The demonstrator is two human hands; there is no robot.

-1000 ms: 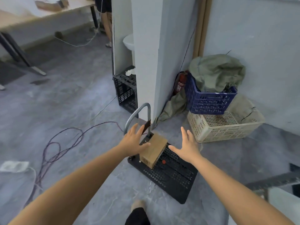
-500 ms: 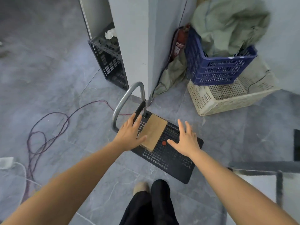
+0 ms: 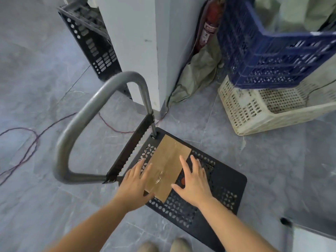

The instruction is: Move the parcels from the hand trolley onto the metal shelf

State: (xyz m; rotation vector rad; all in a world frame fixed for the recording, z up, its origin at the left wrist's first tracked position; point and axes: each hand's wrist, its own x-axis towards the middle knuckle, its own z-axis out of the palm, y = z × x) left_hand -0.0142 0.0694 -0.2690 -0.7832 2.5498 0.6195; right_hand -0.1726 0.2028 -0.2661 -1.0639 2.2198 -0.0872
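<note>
Far left: thin reddish cable (image 3: 27, 140) looping over the grey floor. Black crate (image 3: 94, 44) stands on edge behind the white pillar (image 3: 138, 42). Grey trolley handle (image 3: 81, 120) arches up in front of the pillar, foot of it just beside the pillar base.

Left hand (image 3: 135, 182): fingers straight and spread, holding nothing, laid along the left side of the parcel (image 3: 169, 164), thumb near its closest corner. Contact looks likely, but I can't tell for sure.

Parcel: one flat brown cardboard box, clear tape down the middle. It lies flat on the black perforated trolley deck (image 3: 227, 180) at the handle end, far corner near the handle post.

Right hand (image 3: 194, 180): also flat and spread, nothing gripped. Forefinger overlaps the parcel's right edge, the other fingers are over the deck, thumb points at the near corner. Red dot (image 3: 182, 181) on the deck shows between thumb and forefinger.

Right of the pillar: red fire extinguisher (image 3: 209, 30) against the wall, green sack (image 3: 198, 73) slumped below it. Blue crate (image 3: 269, 51) sits tilted in a cream basket (image 3: 263, 110) on the floor, well apart from the deck.

Bottom edge: tips of two shoes (image 3: 163, 246).
</note>
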